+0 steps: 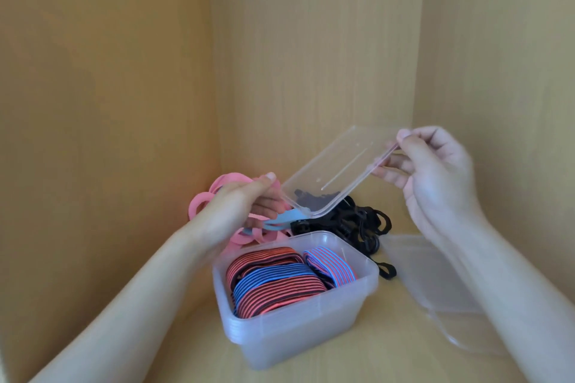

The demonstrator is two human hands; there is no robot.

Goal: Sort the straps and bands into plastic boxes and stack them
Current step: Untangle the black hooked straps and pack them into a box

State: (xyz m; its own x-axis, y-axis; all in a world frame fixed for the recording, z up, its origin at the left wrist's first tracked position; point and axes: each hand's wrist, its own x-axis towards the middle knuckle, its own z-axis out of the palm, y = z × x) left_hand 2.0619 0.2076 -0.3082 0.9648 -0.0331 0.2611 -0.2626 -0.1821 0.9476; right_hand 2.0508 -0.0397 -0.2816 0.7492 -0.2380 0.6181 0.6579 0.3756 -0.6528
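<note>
A clear plastic box [298,329] stands on the wooden shelf, filled with red-and-blue striped bands [280,280]. Above and behind it both hands hold a clear lid [336,171], tilted, its right end higher. My left hand [245,205] pinches the lid's lower left corner. My right hand [432,171] pinches the upper right edge. Pink bands [211,196] lie behind my left hand, with a light blue band [280,221] among them. A heap of black straps with buckles [357,224] lies behind the box.
More clear plastic lids [435,283] lie flat on the shelf to the right of the box, partly under my right forearm. Wooden walls [311,56] close in the left, back and right sides.
</note>
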